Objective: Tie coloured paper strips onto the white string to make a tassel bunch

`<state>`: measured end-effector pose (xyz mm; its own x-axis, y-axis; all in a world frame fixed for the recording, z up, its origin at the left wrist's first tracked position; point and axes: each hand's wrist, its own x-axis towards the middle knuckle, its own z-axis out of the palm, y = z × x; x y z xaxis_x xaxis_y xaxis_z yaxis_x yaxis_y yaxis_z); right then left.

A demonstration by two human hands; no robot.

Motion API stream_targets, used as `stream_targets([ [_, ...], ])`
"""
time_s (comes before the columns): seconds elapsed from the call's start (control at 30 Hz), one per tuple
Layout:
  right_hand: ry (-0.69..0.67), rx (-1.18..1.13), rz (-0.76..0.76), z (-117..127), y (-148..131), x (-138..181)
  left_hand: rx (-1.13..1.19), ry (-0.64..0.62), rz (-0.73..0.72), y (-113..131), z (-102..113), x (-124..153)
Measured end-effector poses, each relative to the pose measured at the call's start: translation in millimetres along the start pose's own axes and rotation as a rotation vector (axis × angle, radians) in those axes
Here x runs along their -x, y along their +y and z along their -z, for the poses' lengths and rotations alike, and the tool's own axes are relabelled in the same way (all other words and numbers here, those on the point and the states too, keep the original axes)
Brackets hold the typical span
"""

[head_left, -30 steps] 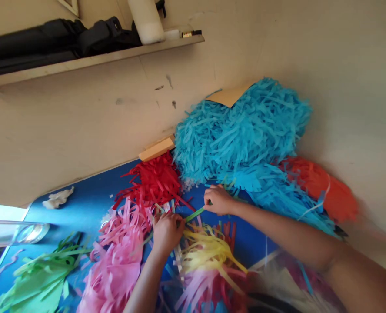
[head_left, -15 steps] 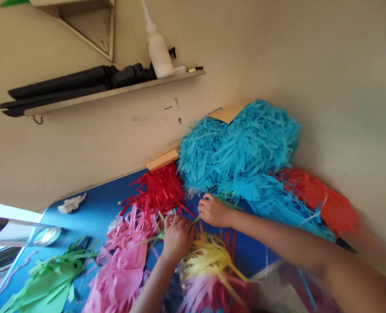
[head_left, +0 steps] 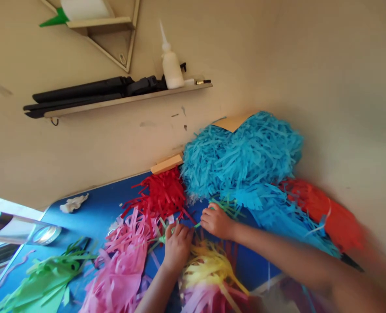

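Observation:
My left hand [head_left: 179,244] and my right hand [head_left: 217,221] are side by side over the blue table, each closed on a twisted green paper strip [head_left: 197,225]. Green fringe ends stick out past both hands. Just below sits a bunch of yellow paper fringe [head_left: 206,265] with pink strips under it. Left of my left hand lies pink fringed paper [head_left: 123,265], and behind that is red fringe [head_left: 165,191]. Beyond my right hand rises a large heap of blue shredded paper [head_left: 241,152]. My fingertips are partly hidden.
Green fringed paper [head_left: 49,274], a clear cylindrical container [head_left: 44,234] and a crumpled white scrap [head_left: 74,203] lie on the left of the blue table [head_left: 104,195]. Orange-red paper [head_left: 330,217] lies at right. A wall shelf [head_left: 128,99] bears a white squeeze bottle [head_left: 172,69] and black items.
The view has tilted up slightly, so more of the upper shelf shows. Both hands keep their hold on the green strip, with little movement between them.

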<state>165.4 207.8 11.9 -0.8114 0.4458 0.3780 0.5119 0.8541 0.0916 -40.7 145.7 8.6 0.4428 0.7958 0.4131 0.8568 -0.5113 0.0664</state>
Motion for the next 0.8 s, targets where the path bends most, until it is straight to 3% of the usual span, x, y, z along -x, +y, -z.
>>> stream_targets([
  [0.2,0.016,-0.074,-0.037,-1.7,10.3,21.4,0.087,-0.014,0.007,-6.6,-4.5,15.8],
  [0.4,-0.064,-0.381,-0.314,-7.0,29.3,31.9,0.229,-0.025,0.098,-18.2,-3.3,19.7],
  [0.8,-0.155,-0.476,-0.489,1.0,32.6,30.6,0.274,-0.089,0.286,-16.5,-6.5,10.3],
])
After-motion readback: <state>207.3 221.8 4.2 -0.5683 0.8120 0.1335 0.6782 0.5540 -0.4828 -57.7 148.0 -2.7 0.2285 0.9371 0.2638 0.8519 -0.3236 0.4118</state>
